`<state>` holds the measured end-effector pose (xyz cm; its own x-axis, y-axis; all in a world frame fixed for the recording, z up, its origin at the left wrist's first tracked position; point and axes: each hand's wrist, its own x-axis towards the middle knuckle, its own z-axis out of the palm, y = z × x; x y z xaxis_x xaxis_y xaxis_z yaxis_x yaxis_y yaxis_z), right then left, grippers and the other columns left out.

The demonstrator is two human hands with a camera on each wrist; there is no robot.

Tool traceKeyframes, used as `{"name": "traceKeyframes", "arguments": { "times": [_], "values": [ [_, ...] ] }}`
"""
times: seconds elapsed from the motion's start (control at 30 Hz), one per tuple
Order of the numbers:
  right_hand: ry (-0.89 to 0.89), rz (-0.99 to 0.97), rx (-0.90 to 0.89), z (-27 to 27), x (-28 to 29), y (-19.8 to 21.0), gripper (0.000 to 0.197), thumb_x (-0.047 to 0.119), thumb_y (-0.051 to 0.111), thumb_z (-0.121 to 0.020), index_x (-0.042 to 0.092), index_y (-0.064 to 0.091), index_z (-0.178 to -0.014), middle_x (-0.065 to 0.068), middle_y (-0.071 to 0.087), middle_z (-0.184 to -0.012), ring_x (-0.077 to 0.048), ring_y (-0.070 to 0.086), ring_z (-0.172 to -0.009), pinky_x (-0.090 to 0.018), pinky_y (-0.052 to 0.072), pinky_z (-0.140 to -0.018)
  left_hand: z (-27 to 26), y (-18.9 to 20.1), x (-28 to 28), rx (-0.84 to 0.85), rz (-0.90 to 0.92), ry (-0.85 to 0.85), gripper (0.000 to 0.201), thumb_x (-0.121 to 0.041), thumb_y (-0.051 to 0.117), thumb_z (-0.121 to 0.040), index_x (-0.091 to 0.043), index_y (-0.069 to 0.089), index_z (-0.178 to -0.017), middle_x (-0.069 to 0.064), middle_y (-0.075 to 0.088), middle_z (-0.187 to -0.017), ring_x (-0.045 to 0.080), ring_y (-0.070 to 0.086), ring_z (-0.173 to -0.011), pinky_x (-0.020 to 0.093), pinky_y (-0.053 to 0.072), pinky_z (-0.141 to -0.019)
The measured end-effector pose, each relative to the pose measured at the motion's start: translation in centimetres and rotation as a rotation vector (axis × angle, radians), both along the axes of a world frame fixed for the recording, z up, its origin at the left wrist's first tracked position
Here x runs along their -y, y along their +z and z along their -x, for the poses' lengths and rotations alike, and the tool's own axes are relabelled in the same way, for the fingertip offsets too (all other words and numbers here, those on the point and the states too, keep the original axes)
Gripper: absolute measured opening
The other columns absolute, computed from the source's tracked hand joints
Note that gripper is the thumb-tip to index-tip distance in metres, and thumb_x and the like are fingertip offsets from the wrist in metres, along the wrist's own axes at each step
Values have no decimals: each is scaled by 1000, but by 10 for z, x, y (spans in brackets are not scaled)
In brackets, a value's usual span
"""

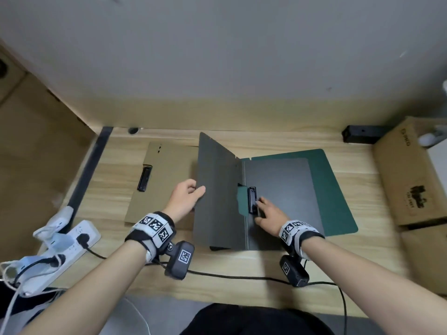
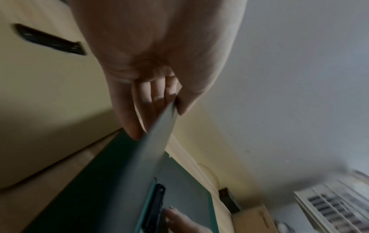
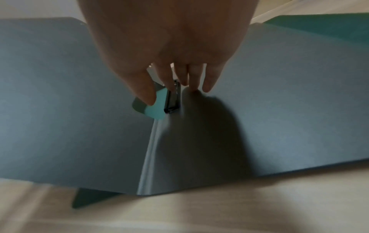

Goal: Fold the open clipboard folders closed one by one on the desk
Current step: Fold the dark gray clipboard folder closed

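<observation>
A grey clipboard folder [image 1: 278,189] lies mid-desk, its right half flat and its left cover [image 1: 215,189] raised about upright. My left hand [image 1: 185,197] pinches that cover's free edge between thumb and fingers; in the left wrist view the left hand [image 2: 159,100] holds the cover's edge [image 2: 159,130]. My right hand [image 1: 268,213] rests with straight fingers on the flat half beside the black clip [image 1: 252,200]; in the right wrist view the right hand [image 3: 175,82] touches the clip [image 3: 172,100] near the spine. A green folder [image 1: 336,189] lies under the grey one. A tan folder [image 1: 159,182] lies open at the left.
A white power strip [image 1: 65,252] with plugs and cables sits at the desk's left front. Cardboard boxes [image 1: 411,175] stand at the right edge. A black cable [image 1: 242,278] crosses the desk's front. A black block [image 1: 360,134] sits at the back right by the wall.
</observation>
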<state>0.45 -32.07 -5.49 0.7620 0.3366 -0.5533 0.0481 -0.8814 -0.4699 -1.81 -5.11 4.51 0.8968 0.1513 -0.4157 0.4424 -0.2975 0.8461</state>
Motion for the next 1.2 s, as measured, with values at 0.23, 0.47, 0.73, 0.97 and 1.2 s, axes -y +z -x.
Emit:
{"name": "traceKeyframes", "arguments": {
  "times": [0.23,0.47,0.73,0.97,1.2],
  "values": [
    [-310,-372,-6,-3,42,48,40,30,47,-99,7,60,-129,-12,62,-133,-29,61,-117,-34,41,-104,-15,32,97,19,63,-93,30,-26,40,-100,-12,66,-93,8,69,-91,18,65,-76,29,49,-58],
    [-771,-727,-178,-13,120,78,55,48,30,-102,9,69,-96,-4,67,-77,-18,58,-64,-31,43,-69,-28,-3,190,-42,141,-141,20,-15,49,-95,-18,66,-83,2,71,-89,14,63,-78,25,48,-54],
    [-637,-341,-51,-1,175,15,41,29,69,-85,12,62,-122,0,65,-101,-19,63,-82,-38,52,-90,-9,-89,202,-219,-333,-21,37,-9,58,-85,-10,58,-121,13,55,-129,29,54,-117,32,40,-100],
    [-540,-102,1,9,164,-29,31,23,66,-73,21,66,-104,-11,66,-109,-30,65,-95,-38,52,-90,9,-129,188,-377,-341,223,62,-14,69,-75,-7,49,-133,11,50,-135,31,48,-127,37,37,-110],
    [-573,-48,79,10,144,-28,49,12,81,-69,15,63,-114,-8,67,-106,-28,64,-94,-37,52,-87,-1,-130,154,-442,-111,249,5,-3,70,-77,-4,67,-81,10,70,-94,25,65,-94,29,50,-93]
  ]
}}
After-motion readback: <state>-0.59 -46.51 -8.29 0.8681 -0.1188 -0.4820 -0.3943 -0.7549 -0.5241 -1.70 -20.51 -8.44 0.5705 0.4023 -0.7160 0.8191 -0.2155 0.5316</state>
